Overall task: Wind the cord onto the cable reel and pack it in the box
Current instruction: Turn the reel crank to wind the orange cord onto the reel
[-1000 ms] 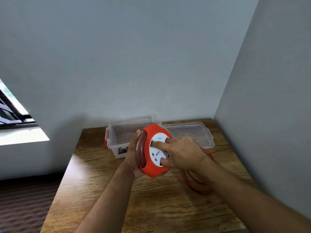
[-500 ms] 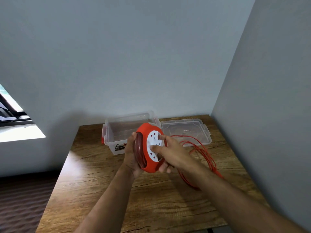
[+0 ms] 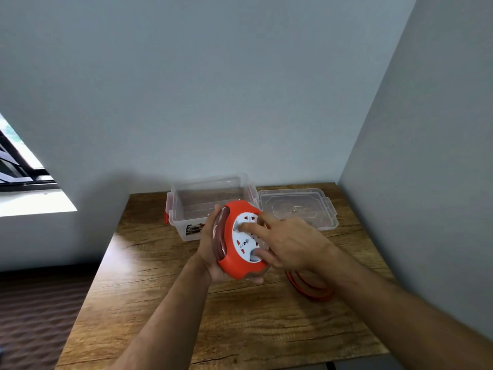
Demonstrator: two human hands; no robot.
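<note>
The right hand (image 3: 293, 240) has swung round on the reel (image 3: 241, 245) face since a moment ago, fingers spread and pressing it. The left hand (image 3: 210, 249) cups the reel from behind, above the table (image 3: 149, 289) middle. Loose cord (image 3: 309, 288) lies near the right edge; the box (image 3: 197, 206) stands open at the back edge.

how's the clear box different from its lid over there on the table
The box is deep, stands open, and has red latches and a label; the lid is shallow and lies flat to the right of the box, with clear tabs. The cable reel hides part of the box. Both are clear plastic on the table.
</note>
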